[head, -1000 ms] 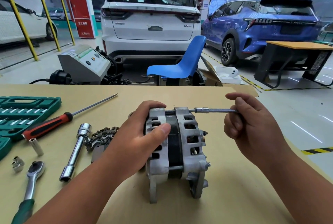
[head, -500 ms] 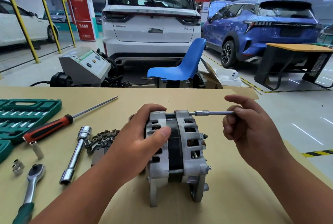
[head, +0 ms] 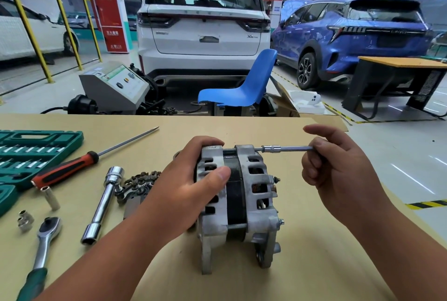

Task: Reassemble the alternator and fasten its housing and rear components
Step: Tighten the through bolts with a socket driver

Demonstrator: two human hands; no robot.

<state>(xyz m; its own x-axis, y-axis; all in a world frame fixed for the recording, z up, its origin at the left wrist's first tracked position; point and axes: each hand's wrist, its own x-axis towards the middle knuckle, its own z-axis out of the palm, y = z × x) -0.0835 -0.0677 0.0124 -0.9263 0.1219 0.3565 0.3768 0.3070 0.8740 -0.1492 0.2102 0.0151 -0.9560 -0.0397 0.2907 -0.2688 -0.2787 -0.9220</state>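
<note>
Head view. Ratchet [head: 46, 235]: near left of table [head: 314, 266]. Alternator [head: 244, 206]: upright mid-table, bare table before it and to its right. Left hand [head: 191, 189]: curled round alternator's left housing half. Right hand [head: 338, 174]: pinching extension bar [head: 287, 148], forefinger raised, bar's socket against housing top; table's right edge just beyond. Screwdriver [head: 72, 167], socket case [head: 31, 153]: far left. Chair [head: 244, 85]: past far edge.

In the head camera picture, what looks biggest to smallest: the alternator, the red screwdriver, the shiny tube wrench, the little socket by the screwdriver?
1. alternator
2. red screwdriver, longer but thinner than the wrench
3. shiny tube wrench
4. little socket
</note>
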